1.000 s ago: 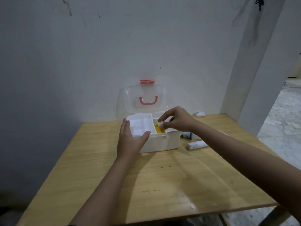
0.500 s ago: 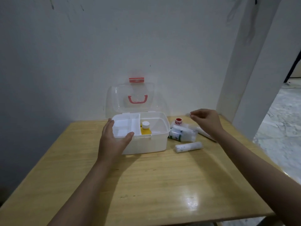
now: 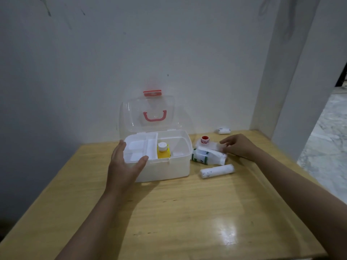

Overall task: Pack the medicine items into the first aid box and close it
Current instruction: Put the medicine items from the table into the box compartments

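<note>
The white first aid box [image 3: 169, 169] stands open on the wooden table [image 3: 187, 212], its clear lid [image 3: 150, 113] with a red handle upright against the wall. A yellow bottle [image 3: 163, 152] with a white cap stands inside, beside a white divider tray. My left hand [image 3: 124, 166] holds the box's front left corner, thumb on the rim. My right hand [image 3: 239, 146] reaches over the items right of the box, fingertips touching a clear packet [image 3: 212, 146]. Below it lie a white and green pack [image 3: 208, 156] and a white bandage roll [image 3: 216, 171].
A small red-topped jar [image 3: 205, 140] stands just right of the box. Another small white roll [image 3: 224, 131] lies near the wall at the table's back right. A white pillar [image 3: 300, 72] rises at the right, with tiled floor beyond the table edge.
My right hand left the box, swung right and has now come down onto the packet beside the box. The left hand has kept its hold on the box corner.
</note>
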Motion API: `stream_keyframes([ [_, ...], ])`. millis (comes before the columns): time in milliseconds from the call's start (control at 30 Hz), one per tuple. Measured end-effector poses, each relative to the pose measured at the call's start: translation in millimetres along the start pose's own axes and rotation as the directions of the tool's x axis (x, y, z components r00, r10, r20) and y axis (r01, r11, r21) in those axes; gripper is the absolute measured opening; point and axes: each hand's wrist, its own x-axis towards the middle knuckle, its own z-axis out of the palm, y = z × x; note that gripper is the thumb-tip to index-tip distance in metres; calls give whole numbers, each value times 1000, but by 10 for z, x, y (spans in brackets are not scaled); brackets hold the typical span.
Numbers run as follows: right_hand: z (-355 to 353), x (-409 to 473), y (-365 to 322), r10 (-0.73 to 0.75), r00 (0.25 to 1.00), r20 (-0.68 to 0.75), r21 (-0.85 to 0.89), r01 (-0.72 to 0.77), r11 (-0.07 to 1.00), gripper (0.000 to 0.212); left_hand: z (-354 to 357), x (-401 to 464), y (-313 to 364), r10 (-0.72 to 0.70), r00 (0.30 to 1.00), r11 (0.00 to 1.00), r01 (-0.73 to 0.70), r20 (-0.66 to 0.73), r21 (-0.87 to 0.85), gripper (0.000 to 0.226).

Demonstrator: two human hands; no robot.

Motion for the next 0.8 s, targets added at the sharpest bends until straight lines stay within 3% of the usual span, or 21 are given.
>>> stream_keyframes([
  [133, 4, -35, -28, -15, 997, -76, 69, 20, 997, 40, 6, -14, 20, 2, 1000, 1000, -2, -10, -10, 82],
  [300, 2, -118, -71, -134, 960, -247, 119, 168, 979, 29, -2, -20, 41, 0, 1000, 1000, 0, -7, -7, 82],
  [567, -177, -326, -408, -282, 853, -439, 156, 381, 911, 29, -14, -51, 57, -37, 999, 998, 38, 6, -53, 84],
  [800, -241, -607, -877, -498, 775, -388, 170, 591, 788, 28, -58, -47, 93, -58, 998, 998, 59, 21, -36, 85],
])
